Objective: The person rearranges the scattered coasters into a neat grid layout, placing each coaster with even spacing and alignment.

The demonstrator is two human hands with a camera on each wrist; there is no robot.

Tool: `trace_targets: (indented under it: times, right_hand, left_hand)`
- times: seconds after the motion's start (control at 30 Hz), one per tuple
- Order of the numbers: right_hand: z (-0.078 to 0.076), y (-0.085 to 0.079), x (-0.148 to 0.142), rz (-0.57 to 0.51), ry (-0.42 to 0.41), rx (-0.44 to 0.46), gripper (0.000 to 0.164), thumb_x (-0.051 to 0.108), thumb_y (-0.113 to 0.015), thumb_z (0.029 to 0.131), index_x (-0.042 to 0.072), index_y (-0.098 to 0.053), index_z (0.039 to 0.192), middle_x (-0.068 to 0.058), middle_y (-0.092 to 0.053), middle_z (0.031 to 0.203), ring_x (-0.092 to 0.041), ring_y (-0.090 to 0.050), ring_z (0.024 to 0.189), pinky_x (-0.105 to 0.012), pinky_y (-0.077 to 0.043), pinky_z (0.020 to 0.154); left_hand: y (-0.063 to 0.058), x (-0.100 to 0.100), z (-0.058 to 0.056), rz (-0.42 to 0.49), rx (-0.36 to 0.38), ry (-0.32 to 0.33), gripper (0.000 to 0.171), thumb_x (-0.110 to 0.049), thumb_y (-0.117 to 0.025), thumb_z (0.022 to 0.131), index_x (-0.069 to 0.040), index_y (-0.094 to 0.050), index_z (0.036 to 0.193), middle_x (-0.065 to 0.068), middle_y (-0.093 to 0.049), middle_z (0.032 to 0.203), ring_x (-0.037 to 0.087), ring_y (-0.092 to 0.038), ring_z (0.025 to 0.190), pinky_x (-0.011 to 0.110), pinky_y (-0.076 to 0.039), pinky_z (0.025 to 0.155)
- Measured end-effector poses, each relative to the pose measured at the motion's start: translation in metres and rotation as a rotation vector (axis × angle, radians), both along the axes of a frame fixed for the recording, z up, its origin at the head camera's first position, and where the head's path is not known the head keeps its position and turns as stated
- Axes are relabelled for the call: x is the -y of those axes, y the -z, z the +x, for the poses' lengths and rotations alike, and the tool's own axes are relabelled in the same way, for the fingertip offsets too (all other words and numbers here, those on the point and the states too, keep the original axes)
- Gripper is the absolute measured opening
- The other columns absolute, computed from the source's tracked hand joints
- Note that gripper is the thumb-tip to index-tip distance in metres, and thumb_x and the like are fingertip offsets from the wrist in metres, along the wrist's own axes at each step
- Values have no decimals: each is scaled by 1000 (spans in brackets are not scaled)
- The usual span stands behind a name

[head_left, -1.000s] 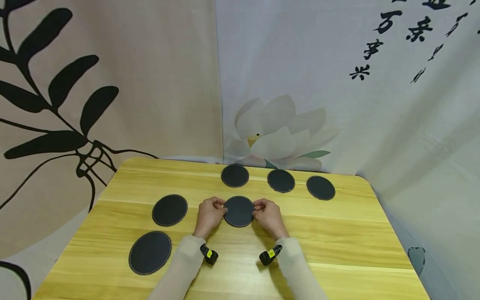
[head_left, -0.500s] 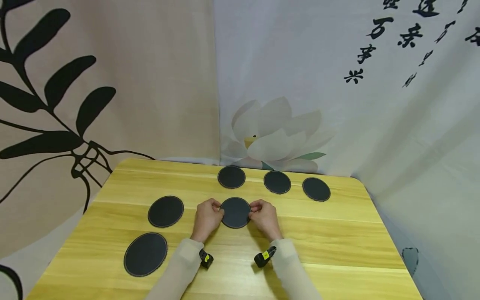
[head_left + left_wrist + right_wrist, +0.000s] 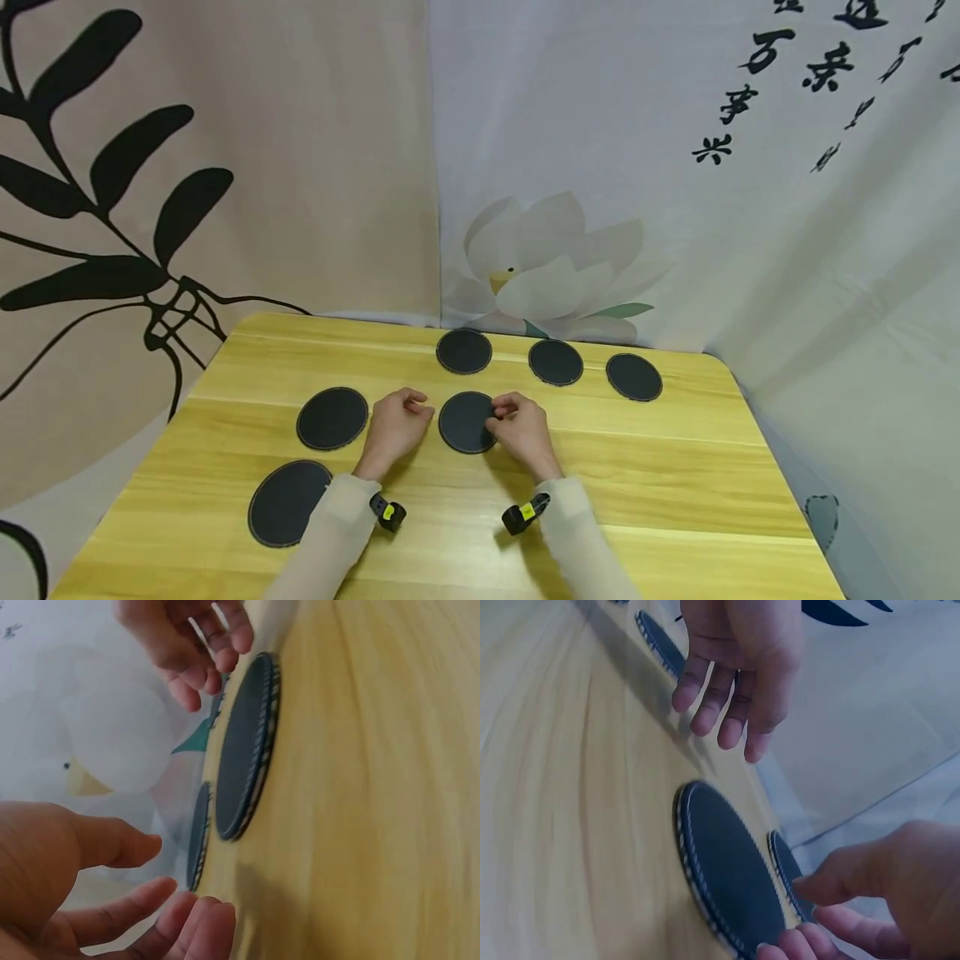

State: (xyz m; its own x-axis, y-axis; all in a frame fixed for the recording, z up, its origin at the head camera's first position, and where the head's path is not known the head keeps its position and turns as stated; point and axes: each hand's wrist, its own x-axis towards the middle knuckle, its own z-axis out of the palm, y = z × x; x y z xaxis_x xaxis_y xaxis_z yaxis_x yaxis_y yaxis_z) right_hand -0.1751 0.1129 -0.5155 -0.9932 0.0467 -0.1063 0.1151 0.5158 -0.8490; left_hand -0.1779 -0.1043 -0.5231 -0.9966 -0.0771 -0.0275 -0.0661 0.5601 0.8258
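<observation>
With clock positions taken in the head view from the middle black disc, a dark plant print (image 3: 120,167) is seen on the curtain at about 10 o'clock. At 8 o'clock, a large black disc (image 3: 285,504) is laid flat on the wooden table (image 3: 675,483), its edge partly overlapped by the left sleeve (image 3: 333,521). At 9 o'clock, well apart from the middle one, another disc (image 3: 332,418) is seen.

Nearer at 9 o'clock, the left hand (image 3: 393,425) is held just beside the middle disc, without touching it; its fingers are loosely bent, with nothing gripped. A small camera (image 3: 388,512) is worn at that wrist.

At 12 o'clock, a far disc (image 3: 463,351) is placed near the table's back edge. The middle black disc (image 3: 463,423) itself is laid flat between the two hands, its rim edged with pale stitching.

At 3 o'clock, the right hand (image 3: 522,429) is held at the disc's rim, thumb and fingers parted and loosely bent, with nothing gripped; whether the rim is touched cannot be told. At 2 o'clock, a second far disc (image 3: 556,362) is placed, and between 2 and 3 a third far disc (image 3: 633,377). Brushed characters (image 3: 738,104) are printed on the curtain at about 1 to 2 o'clock.
</observation>
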Motion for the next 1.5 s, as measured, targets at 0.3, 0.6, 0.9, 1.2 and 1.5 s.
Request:
trace_targets:
  times: [0.3, 0.6, 0.9, 1.2, 1.5]
  right_hand:
    - [9, -10, 19, -96, -109, 19, 31, 10, -78, 87, 3, -71, 116, -13, -70, 107, -20, -67, 87, -30, -60, 74]
    - [21, -16, 39, -134, -225, 46, 36, 15, -81, 87, 3, -69, 119, -15, -71, 111, -16, -66, 87, -27, -57, 72]
    - [31, -16, 61, -206, -320, 60, 40, 17, -80, 86, 3, -68, 122, -17, -70, 113, -12, -65, 86, -23, -56, 71]
    - [42, -10, 90, -336, -356, 180, 42, 11, -82, 85, 2, -67, 123, -15, -68, 112, -10, -65, 79, -29, -62, 66]
    - [53, -10, 121, -355, -343, 259, 37, 5, -83, 82, 5, -70, 117, -9, -69, 105, -11, -64, 72, -26, -60, 63]
  left_hand:
    - [-25, 36, 12, -15, 23, 29, 34, -24, -69, 99, -3, -69, 126, 14, -70, 109, 25, -69, 96, 35, -56, 77]
    - [-41, 77, 33, -85, 18, 55, 39, -28, -66, 101, -3, -65, 131, 15, -69, 116, 27, -67, 103, 40, -57, 86]
    - [-48, 116, 57, -102, 125, 8, 53, -47, -63, 101, -6, -64, 135, 16, -66, 125, 31, -63, 113, 36, -54, 86]
    - [-42, 151, 70, -114, 234, -55, 63, -52, -59, 101, -3, -58, 141, 26, -61, 136, 44, -58, 123, 54, -56, 93]
    - [-29, 181, 82, -107, 332, -83, 72, -55, -60, 99, 3, -57, 142, 28, -59, 140, 46, -57, 125, 52, -56, 93]
